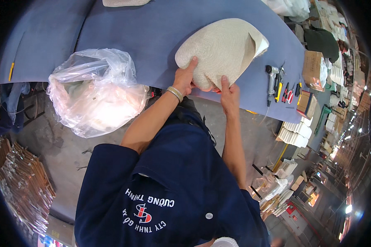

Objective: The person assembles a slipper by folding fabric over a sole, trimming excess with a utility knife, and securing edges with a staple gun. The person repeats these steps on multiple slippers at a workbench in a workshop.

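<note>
A rounded beige fabric-covered cushion [214, 51] lies at the near edge of the blue-grey table [152, 29]. On its right side the cover stands away in a fold, showing a white inner face. My left hand [185, 77] grips the cushion's near left edge, thumb on top and fingers curled beneath. My right hand [230, 95] pinches the near edge a little further right, its thumb pressed on the fabric. The fingertips under the cushion are partly hidden.
A see-through plastic bag [99, 92] with pale contents bulges over the table edge at left. Right of the cushion lie a staple gun [271, 82], a yellow cutter [278, 91] and red-handled scissors [290, 96]. A cardboard box [313, 68] stands beyond. Wrapped bundles [24, 185] are stacked at lower left.
</note>
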